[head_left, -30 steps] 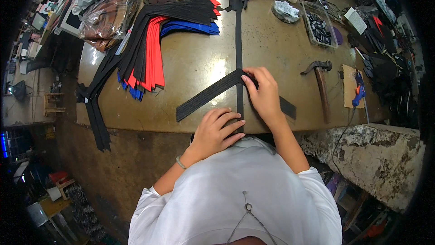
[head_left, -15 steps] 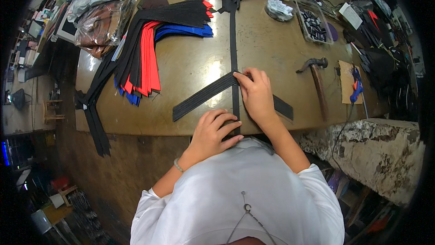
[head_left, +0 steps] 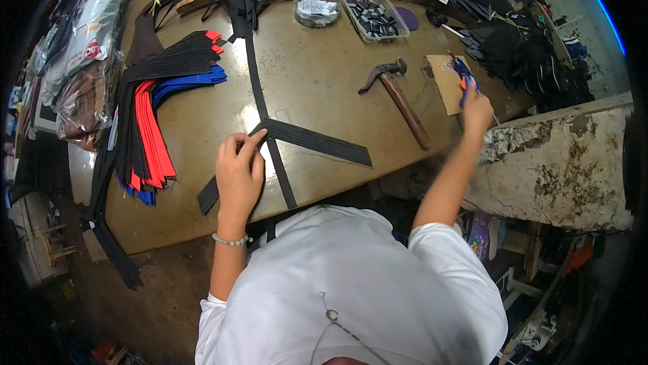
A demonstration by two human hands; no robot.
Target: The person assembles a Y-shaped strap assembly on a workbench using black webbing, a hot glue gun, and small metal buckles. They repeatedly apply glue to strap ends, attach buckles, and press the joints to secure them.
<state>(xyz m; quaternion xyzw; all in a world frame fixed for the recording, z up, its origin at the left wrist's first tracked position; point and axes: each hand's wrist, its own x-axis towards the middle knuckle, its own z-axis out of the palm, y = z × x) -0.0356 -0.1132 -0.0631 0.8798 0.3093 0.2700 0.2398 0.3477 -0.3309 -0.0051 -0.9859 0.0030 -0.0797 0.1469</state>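
Two hands over the bench (head_left: 324,98), well apart. Right hand (head_left: 478,107) is at right of frame, at the glue gun (head_left: 462,75). Gun is over the card (head_left: 440,88), just above and slightly left of the palm; its long axis slants upper left to lower right, across the line of the right forearm, which runs up and to the right. Right hand is clearly the nearer one; left is far off, with the hammer (head_left: 405,110) in between. Right fingers meet the gun's lower part; can't tell if they're clamped round it.

Left hand (head_left: 238,173) is left of center, at the black strip (head_left: 320,144). Strip is bent in a V, fold up. Fold sits at the index tip, upper right of the palm; one leg runs right and slightly down, the other shows lower left, past the hand. Thumb and index are apart; can't tell if the other fingers pinch anything.

Strap (head_left: 282,176) runs top to bottom, meets the strip at the fold. Stack (head_left: 154,135) of strips is left of the left hand. Tub (head_left: 317,23) and bin (head_left: 388,38) are top center.
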